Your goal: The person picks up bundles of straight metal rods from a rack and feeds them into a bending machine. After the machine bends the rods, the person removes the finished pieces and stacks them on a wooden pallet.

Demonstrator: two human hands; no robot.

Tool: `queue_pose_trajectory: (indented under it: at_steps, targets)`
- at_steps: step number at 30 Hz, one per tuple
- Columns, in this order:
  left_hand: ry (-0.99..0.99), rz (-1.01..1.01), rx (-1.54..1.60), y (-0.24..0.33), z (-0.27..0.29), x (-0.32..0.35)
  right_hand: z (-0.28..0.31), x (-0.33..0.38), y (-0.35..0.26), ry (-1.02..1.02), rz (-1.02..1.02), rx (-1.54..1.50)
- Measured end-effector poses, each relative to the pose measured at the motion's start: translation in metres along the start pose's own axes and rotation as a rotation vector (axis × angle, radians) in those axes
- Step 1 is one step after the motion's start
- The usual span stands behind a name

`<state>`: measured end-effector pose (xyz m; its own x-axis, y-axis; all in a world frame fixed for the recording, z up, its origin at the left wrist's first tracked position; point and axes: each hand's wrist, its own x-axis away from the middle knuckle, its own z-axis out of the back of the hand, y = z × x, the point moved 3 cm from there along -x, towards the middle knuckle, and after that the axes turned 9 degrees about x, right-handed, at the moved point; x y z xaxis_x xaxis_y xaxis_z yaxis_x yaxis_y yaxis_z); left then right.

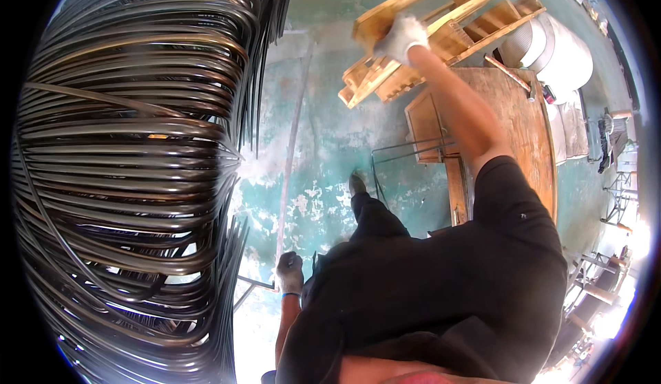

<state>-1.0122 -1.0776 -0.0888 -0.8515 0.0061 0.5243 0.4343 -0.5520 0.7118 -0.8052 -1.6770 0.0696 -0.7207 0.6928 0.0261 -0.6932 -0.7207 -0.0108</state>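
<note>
Over flaking green floor [323, 205] | right grip [403, 38] (gloved, blurred) clasps slatted wooden pallet [451, 38] | left grip [289, 274] fisted near curved tubes [124, 150]

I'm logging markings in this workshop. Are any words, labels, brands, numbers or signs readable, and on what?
There are none I can read.
The small pale mark on the black right sleeve is too small to make out.
No legible text shows on the bent metal tubes, the wooden frame at the right hand, or the wooden tabletop.
</note>
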Motion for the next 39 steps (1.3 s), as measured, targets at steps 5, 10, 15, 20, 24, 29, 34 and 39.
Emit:
queue_pose_trajectory:
  at_steps: [5, 10, 15, 20, 24, 29, 34, 39]
  targets:
    - [-0.052, -0.014, 0.265, 0.030, -0.003, -0.014, -0.002, 0.061, -0.047, -0.090, 0.073, -0.008]
    - [-0.095, -0.251, 0.472, 0.107, -0.005, -0.023, -0.004, 0.142, -0.081, -0.152, 0.160, -0.043]
    - [-0.130, -0.409, 0.514, 0.137, -0.008, -0.041, -0.005, 0.258, -0.107, -0.070, 0.238, -0.311]
    - [-0.026, -0.283, 0.421, 0.110, -0.006, -0.014, -0.016, 0.394, -0.131, -0.188, 0.419, -0.453]
    - [-0.056, -0.080, 0.923, 0.062, 0.035, 0.038, -0.033, 0.455, -0.151, -0.103, 0.769, -0.555]
    - [0.003, 0.060, 1.143, 0.011, 0.038, 0.039, -0.012, 0.405, -0.111, 0.302, 0.797, -0.675]
    - [-0.175, -0.084, 0.901, 0.012, -0.012, 0.044, -0.124, 0.229, -0.017, -0.056, -0.453, -1.484]
    - [-0.183, 0.065, 1.433, 0.031, -0.011, 0.076, -0.128, 0.258, -0.026, -0.621, -0.515, -2.497]
